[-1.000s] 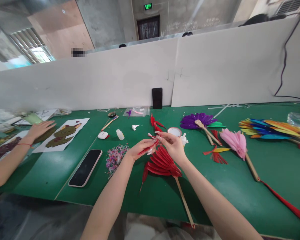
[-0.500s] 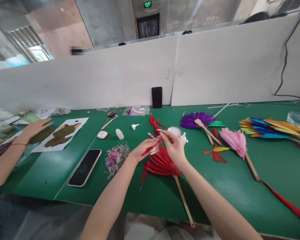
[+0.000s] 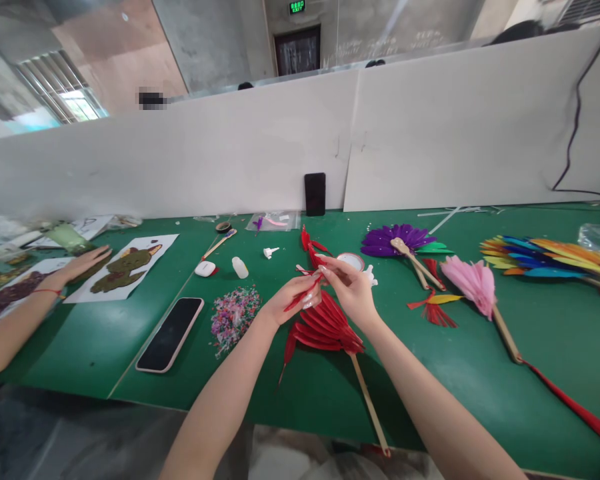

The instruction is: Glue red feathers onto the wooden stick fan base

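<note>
A slim red feather lies across the fingers of my left hand, which are closed round it. My right hand pinches at the feather's upper end, its fingertips meeting those of the left; the exact point of contact is too small to make out. Just below both hands a red feather fan rests on the table, its wooden handle pointing toward me. Loose red feathers lie beyond my fingers. Behind my right hand are a round white lid-like disc and a small white bottle, both partly hidden.
On the green table, a phone, colourful scraps and a glue bottle lie left. Purple, pink and multicoloured feather fans lie right. A co-worker's hand is at far left.
My hands hold nearly the same pose on the red feather. The co-worker's hand at far left has come down onto the dark green patch.
</note>
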The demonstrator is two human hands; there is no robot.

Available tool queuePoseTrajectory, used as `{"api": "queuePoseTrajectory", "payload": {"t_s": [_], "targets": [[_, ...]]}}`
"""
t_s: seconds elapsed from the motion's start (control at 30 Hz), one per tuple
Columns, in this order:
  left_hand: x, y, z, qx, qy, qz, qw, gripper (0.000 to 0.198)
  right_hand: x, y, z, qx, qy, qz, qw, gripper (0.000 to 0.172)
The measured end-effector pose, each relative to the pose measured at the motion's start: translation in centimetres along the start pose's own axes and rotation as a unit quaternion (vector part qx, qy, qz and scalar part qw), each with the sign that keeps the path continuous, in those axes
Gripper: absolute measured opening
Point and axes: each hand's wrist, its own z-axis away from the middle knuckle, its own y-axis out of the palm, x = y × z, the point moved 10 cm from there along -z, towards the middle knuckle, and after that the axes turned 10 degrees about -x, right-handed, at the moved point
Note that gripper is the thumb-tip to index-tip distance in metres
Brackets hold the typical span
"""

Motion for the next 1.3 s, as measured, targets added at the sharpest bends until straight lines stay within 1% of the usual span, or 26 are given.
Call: {"api": "queuePoseTrajectory", "payload": {"t_s": [0.17, 0.3, 0.47, 0.6, 0.73, 0.8, 0.87, 0.9, 0.93, 0.97, 1.0, 1.03, 1.07, 1.1, 1.13, 1.17, 1.2, 1.27, 1.3], "targets": [[0.5, 0.2, -0.1, 0.021, -0.006, 0.000, 1.000, 0.036, 0.8, -0.2, 0.2, -0.019, -0.025, 0.016, 0.999, 0.028], [0.7, 0.2, -0.2, 0.018, -0.003, -0.004, 1.000, 0.037, 1.1, -0.4, 0.4, -0.036, -0.044, 0.042, 0.998, 0.027], [0.7, 0.7, -0.1, 0.024, -0.004, -0.003, 1.000, 0.038, 1.1, -0.7, 0.5, -0.052, -0.056, 0.058, 0.995, 0.027], [0.8, 0.6, 0.0, 0.026, -0.001, -0.003, 1.000, 0.037, 1.4, -0.8, 0.3, -0.048, -0.057, 0.066, 0.995, 0.029], [0.6, 0.5, -0.3, 0.014, 0.004, -0.006, 1.000, 0.037, 1.4, -0.5, 0.1, -0.026, -0.033, 0.033, 0.999, 0.029], [0.1, 0.6, -0.3, 0.002, 0.015, -0.041, 0.999, 0.039, 1.2, -0.5, 0.0, -0.022, -0.016, 0.016, 1.000, 0.030], [-0.8, 0.5, 0.2, -0.022, 0.038, -0.144, 0.989, 0.043, 0.5, -0.9, -0.2, -0.034, 0.005, 0.009, 0.999, 0.030], [-1.4, 0.0, 0.8, -0.050, 0.054, -0.217, 0.973, 0.045, 0.1, -1.2, -0.4, -0.047, 0.016, 0.005, 0.999, 0.030], [-2.4, -0.9, 1.7, -0.094, 0.077, -0.293, 0.948, 0.047, -0.3, -1.6, -0.5, -0.060, 0.026, 0.000, 0.998, 0.030], [-3.8, -2.2, 3.0, -0.157, 0.106, -0.356, 0.915, 0.046, -0.7, -2.0, -0.6, -0.070, 0.035, -0.007, 0.997, 0.031], [-5.4, -3.9, 4.9, -0.234, 0.142, -0.415, 0.868, 0.043, -1.1, -2.2, -0.7, -0.076, 0.043, -0.014, 0.996, 0.031], [-7.2, -5.5, 7.3, -0.309, 0.188, -0.461, 0.810, 0.041, -1.5, -2.3, -0.8, -0.080, 0.049, -0.019, 0.995, 0.032], [-8.8, -7.0, 9.9, -0.371, 0.227, -0.497, 0.751, 0.039, -1.8, -2.3, -0.8, -0.080, 0.055, -0.023, 0.995, 0.033], [-9.9, -8.6, 12.5, -0.425, 0.251, -0.525, 0.693, 0.039, -2.0, -2.3, -0.8, -0.079, 0.059, -0.024, 0.995, 0.034], [-10.4, -10.3, 14.9, -0.471, 0.243, -0.552, 0.644, 0.041, -2.2, -2.2, -0.8, -0.076, 0.063, -0.023, 0.995, 0.035], [-10.5, -12.1, 16.8, -0.503, 0.218, -0.575, 0.607, 0.043, -2.4, -2.0, -0.7, -0.072, 0.066, -0.022, 0.995, 0.035], [-10.2, -13.8, 18.2, -0.517, 0.183, -0.593, 0.590, 0.044, -2.5, -1.8, -0.6, -0.068, 0.069, -0.022, 0.995, 0.037], [-9.1, -16.9, 20.3, -0.537, 0.107, -0.596, 0.587, 0.047, -2.8, -1.5, -0.5, -0.063, 0.074, -0.025, 0.995, 0.039], [-8.6, -18.1, 20.9, -0.542, 0.073, -0.594, 0.590, 0.048, -2.9, -1.5, -0.4, -0.062, 0.077, -0.027, 0.995, 0.040]]}}
